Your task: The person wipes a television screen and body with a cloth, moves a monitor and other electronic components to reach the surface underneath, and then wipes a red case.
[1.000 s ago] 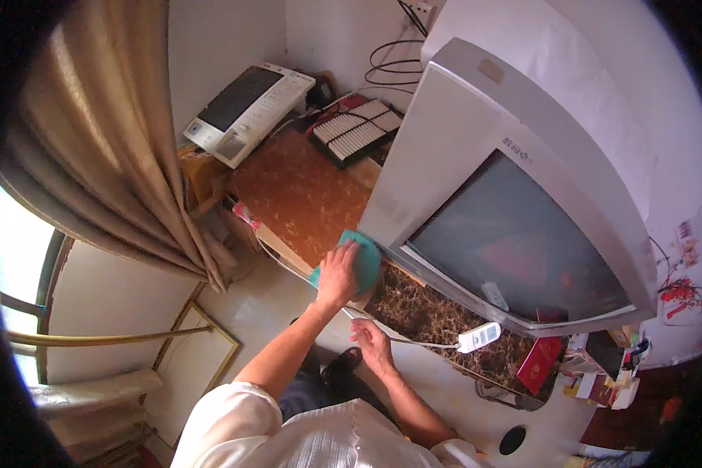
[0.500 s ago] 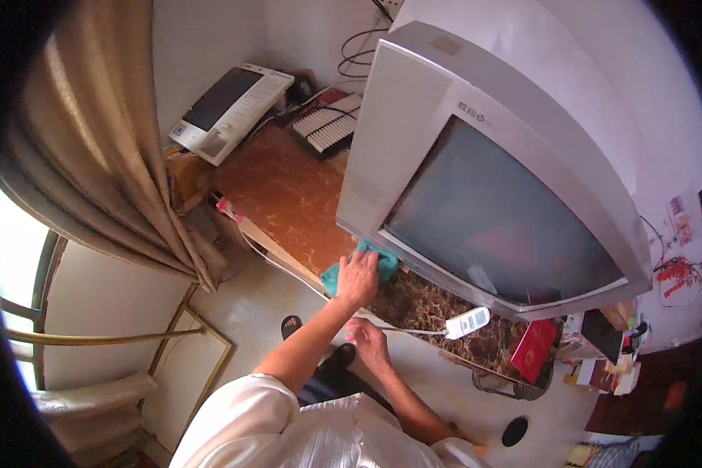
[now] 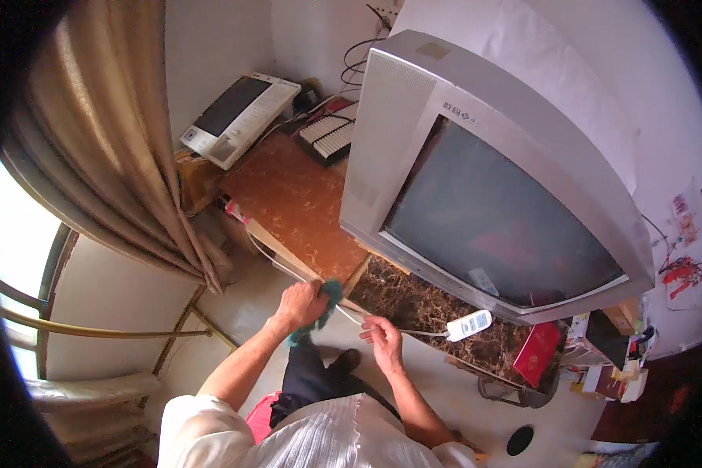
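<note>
My left hand [image 3: 298, 304] is closed around a bunched green cloth [image 3: 329, 299] at the front edge of the brown tabletop [image 3: 296, 210]. The cloth sits over a white cable [image 3: 425, 334] running along that edge, and part of it hangs below my fingers. A little to the right, my right hand [image 3: 384, 338] has its fingers curled at the same cable. From there the cable leads to a white power strip [image 3: 469, 325] lying on the dark marbled top [image 3: 413, 308] in front of the television [image 3: 499, 210].
A large grey television takes up the right of the table. At the back left stand a white panel with a dark window [image 3: 238, 117] and a slatted white piece [image 3: 331, 134]. A red booklet [image 3: 537, 352] lies at the right end. Brown curtains [image 3: 109, 132] hang left.
My left hand has drawn the green cloth off the tabletop beside the television, toward me and left, onto the cable at the edge. My right hand has shifted slightly right and up.
</note>
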Tool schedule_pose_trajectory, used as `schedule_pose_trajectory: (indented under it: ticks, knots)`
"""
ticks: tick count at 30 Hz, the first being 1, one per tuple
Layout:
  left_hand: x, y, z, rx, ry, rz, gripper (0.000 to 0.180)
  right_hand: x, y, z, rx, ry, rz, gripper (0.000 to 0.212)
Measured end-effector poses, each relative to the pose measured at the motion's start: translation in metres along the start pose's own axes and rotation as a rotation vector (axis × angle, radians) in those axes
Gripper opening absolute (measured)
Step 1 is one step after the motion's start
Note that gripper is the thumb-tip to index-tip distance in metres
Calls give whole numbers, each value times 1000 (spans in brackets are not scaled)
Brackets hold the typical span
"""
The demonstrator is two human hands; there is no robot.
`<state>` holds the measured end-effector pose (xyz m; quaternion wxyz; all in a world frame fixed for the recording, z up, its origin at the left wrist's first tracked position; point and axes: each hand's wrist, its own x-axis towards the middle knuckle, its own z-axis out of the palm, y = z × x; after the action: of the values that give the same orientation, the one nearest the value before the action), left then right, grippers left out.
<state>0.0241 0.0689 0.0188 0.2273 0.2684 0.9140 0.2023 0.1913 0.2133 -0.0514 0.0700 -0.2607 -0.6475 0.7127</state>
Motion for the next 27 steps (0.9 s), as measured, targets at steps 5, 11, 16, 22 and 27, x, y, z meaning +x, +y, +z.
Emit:
schedule_pose_trajectory:
  ticks: [5, 11, 16, 22, 27]
  knots:
    - [26, 40, 33, 82, 384, 455, 42, 22, 11, 4, -121, 389, -368, 29]
    - [76, 34, 86, 219, 403, 470, 50, 54, -42, 8, -561, 255, -509, 35]
    - [91, 56, 88, -21, 411, 206, 49, 84, -34, 4, -579, 240, -281, 39]
    - [92, 71, 84, -161, 398, 32, 43, 91, -29, -2, -447, 279, -266, 33]
    - [90, 83, 77, -149, 377, -8, 40, 91, -25, -1, -295, 249, -180, 30]
